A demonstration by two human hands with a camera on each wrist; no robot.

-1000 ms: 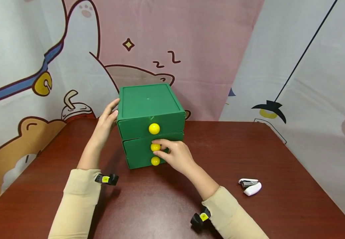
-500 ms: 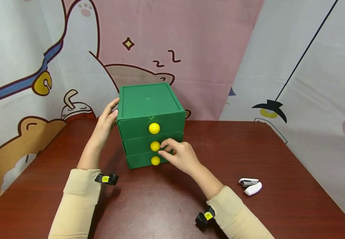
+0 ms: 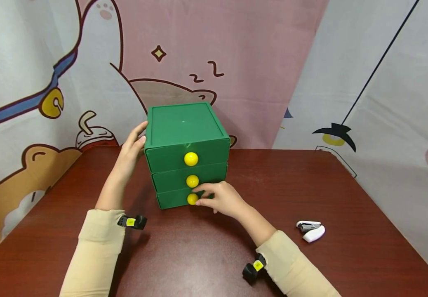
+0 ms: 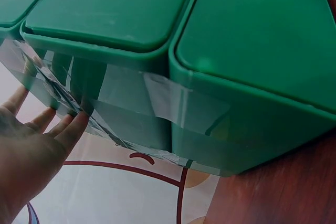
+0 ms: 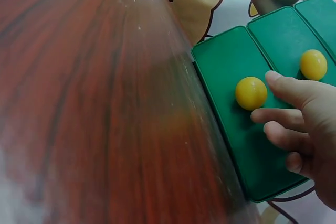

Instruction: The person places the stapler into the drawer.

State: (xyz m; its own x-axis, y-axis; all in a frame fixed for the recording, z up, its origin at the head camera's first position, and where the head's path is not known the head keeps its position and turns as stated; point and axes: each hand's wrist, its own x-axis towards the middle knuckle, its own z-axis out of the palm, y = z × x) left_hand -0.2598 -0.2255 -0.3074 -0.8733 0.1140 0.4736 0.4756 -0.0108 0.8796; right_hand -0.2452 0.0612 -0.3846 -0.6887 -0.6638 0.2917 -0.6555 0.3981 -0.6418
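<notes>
A green three-drawer box [image 3: 186, 126] with round yellow knobs stands on the table, its drawers pushed in. My left hand [image 3: 128, 150] rests against the box's left side, fingers spread along the taped wall [image 4: 126, 95] in the left wrist view. At the bottom drawer, my right hand [image 3: 223, 198] has its fingertips right beside the lowest yellow knob [image 5: 251, 93], spaced apart with the knob just ahead of them. Above it sit the middle knob [image 3: 192, 181] and the top knob [image 3: 191, 159].
A white stapler [image 3: 311, 231] lies on the right part of the brown table [image 3: 184, 255]. Behind the table hangs a cartoon-print curtain [image 3: 258, 74]. Both sleeves carry a black wrist camera, such as the left one [image 3: 132, 222].
The middle drawer has gone back in, level with the others. My right hand has let go of the middle knob and moved down to the lowest one. The left hand stays put.
</notes>
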